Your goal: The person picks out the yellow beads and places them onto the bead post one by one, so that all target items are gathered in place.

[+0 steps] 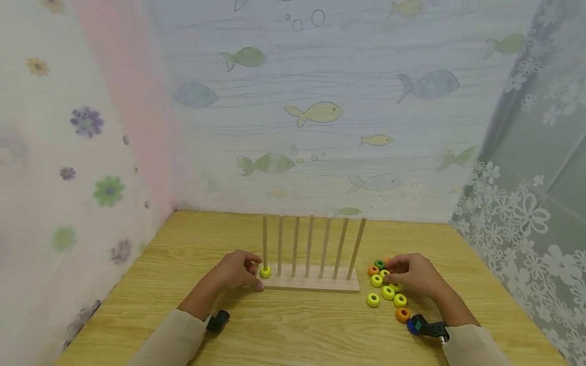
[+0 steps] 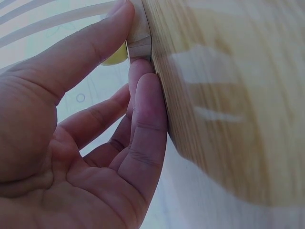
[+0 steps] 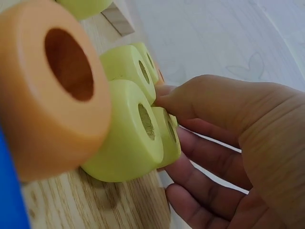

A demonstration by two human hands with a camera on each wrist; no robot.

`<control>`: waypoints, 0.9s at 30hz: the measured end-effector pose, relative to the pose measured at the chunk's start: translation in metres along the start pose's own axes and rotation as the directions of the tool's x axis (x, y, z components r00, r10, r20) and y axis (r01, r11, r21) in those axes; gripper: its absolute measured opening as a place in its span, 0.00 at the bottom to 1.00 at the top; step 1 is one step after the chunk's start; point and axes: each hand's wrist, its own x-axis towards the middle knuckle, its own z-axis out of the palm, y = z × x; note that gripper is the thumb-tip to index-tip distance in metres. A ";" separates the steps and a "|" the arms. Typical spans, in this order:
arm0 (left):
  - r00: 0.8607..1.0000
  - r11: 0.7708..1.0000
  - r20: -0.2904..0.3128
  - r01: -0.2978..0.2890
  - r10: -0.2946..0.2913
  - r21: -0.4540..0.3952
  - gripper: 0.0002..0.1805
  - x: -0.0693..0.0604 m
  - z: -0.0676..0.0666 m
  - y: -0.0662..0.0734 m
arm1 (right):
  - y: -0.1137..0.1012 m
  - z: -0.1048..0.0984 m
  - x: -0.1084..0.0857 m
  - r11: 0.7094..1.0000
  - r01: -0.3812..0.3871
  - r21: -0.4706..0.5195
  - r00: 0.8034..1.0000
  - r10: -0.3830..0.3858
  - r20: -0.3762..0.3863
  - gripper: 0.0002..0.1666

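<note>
A wooden peg rack (image 1: 311, 284) stands on the table with a row of several upright pegs. One yellow bead (image 1: 265, 272) sits at the foot of its leftmost peg. My left hand (image 1: 235, 270) holds the left end of the rack's base (image 2: 140, 45), thumb on one side and fingers against the end. To the right of the rack, my right hand (image 1: 414, 274) reaches into a group of loose beads. Its thumb and forefinger are around a yellow bead (image 1: 384, 273), whose far side is hidden. Closer to the right wrist camera are more yellow beads (image 3: 126, 133).
Around the right hand lie loose yellow beads (image 1: 373, 300), orange beads (image 1: 403, 315) and a green bead (image 1: 379, 264). A blue bead (image 1: 413, 327) lies partly under the right wrist camera (image 1: 426, 328). Behind the wood-grain table (image 1: 284, 330) hangs a fish-patterned curtain (image 1: 316, 127).
</note>
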 end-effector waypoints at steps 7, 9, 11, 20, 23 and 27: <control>1.000 1.000 0.001 -0.013 0.013 0.007 0.40 0.000 0.000 -0.001 | -0.004 -0.004 -0.002 1.000 0.007 0.006 1.000 -0.007 0.000 0.22; 1.000 1.000 0.000 -0.015 0.015 0.005 0.41 -0.001 -0.001 -0.001 | -0.005 -0.004 -0.002 1.000 0.007 -0.001 1.000 -0.007 0.002 0.22; 1.000 1.000 0.001 -0.011 0.011 -0.004 0.41 -0.001 -0.001 0.000 | -0.005 -0.006 -0.002 1.000 0.010 -0.008 1.000 -0.010 -0.002 0.22; 1.000 1.000 0.008 -0.011 0.011 -0.012 0.40 -0.001 -0.001 0.000 | -0.010 -0.014 -0.005 0.998 0.035 0.042 0.999 -0.034 -0.019 0.20; 1.000 1.000 0.007 -0.008 0.008 -0.011 0.40 -0.001 -0.001 0.001 | -0.012 -0.016 -0.007 0.997 0.047 0.063 0.998 -0.045 -0.034 0.19; 1.000 1.000 0.007 -0.004 0.004 -0.008 0.40 -0.002 -0.001 0.001 | -0.013 -0.017 -0.009 0.993 0.081 0.088 0.996 -0.078 -0.046 0.20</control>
